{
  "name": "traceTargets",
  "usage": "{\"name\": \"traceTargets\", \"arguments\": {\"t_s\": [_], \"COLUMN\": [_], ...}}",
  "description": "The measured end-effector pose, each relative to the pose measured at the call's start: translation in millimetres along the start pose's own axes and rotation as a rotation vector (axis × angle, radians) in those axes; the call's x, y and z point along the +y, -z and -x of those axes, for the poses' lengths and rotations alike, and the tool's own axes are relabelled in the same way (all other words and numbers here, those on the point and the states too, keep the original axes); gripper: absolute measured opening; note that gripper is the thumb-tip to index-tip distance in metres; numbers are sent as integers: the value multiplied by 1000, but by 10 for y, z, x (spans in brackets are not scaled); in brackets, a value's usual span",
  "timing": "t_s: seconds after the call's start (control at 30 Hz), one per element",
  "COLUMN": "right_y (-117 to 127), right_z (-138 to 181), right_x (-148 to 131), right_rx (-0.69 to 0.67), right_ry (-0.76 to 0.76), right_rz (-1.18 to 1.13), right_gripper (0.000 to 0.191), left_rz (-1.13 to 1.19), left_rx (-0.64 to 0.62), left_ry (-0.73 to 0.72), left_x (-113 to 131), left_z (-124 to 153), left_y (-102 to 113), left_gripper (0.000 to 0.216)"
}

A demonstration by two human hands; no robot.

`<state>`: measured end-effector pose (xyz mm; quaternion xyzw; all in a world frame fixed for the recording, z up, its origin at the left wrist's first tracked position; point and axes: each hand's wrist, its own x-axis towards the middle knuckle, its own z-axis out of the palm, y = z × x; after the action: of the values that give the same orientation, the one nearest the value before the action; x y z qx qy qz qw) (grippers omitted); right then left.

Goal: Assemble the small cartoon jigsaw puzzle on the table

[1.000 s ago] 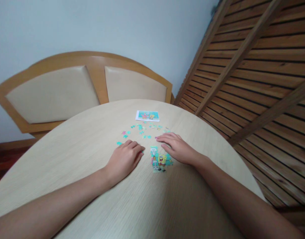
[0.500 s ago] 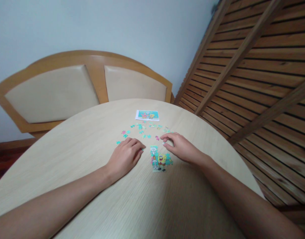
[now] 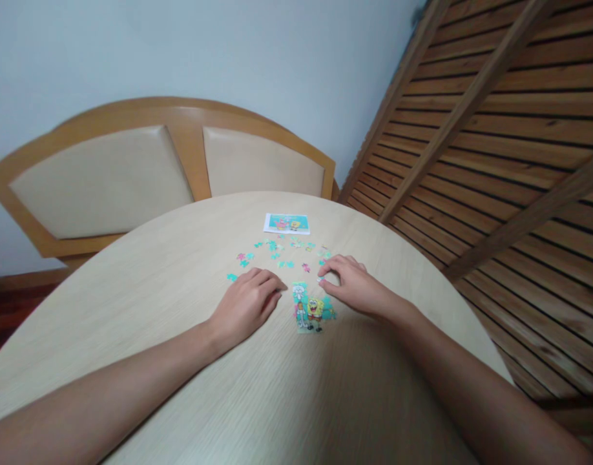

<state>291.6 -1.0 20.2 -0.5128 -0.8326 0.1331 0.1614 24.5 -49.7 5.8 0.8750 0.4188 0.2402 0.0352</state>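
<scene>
Round table (image 3: pixel 156 310), hands (image 3: pixel 245 307) beside puzzle (image 3: pixel 311 309)

Pale blue-grey wall (image 3: pixel 204 51) fills the upper left & top middle of the frame, plain, soft even light, no hard shadows. Below it, left-center, a curved wooden bench back (image 3: pixel 146 165) w/ two cream padded panels. Right side is all slatted wood paneling (image 3: pixel 509 129) w/ diagonal beams across it. Round light-wood table (image 3: pixel 132 310) takes the whole bottom half. Bit of dark reddish floor (image 3: pixel 6 316) at far left edge.
</scene>
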Motion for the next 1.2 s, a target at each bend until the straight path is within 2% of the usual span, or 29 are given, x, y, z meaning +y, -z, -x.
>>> {"name": "traceTargets", "arguments": {"t_s": [0.3, 0.47, 0.6, 0.8, 0.9, 1.03, 1.2], "right_y": [8, -13, -119, -250, -199, -41, 46], "right_z": [7, 7, 25, 57, 63, 56, 56], "right_x": [-52, -243, -413, -483, -462, -388, -291], "right_rx": [17, 55, 22, -68, -119, -52, -112], "right_ry": [75, 106, 48, 43, 68, 244, 394], "right_rz": [-52, -339, -576, -717, -677, -384, -233], "right_gripper": [11, 11, 13, 23, 17, 9, 31], "left_rz": [44, 119, 286, 436, 441, 403, 390], "left_rx": [8, 33, 68, 91, 68, 38, 10], "left_ry": [1, 23, 126, 198, 218, 197, 139], "left_x": [-9, 16, 102, 158, 142, 128, 120], "left_z": [-18, -37, -56, -57, -56, -52, -46], "left_y": [-1, 1, -1, -14, -13, -7, -4], "left_gripper": [18, 18, 16, 11, 10, 12, 15]}}
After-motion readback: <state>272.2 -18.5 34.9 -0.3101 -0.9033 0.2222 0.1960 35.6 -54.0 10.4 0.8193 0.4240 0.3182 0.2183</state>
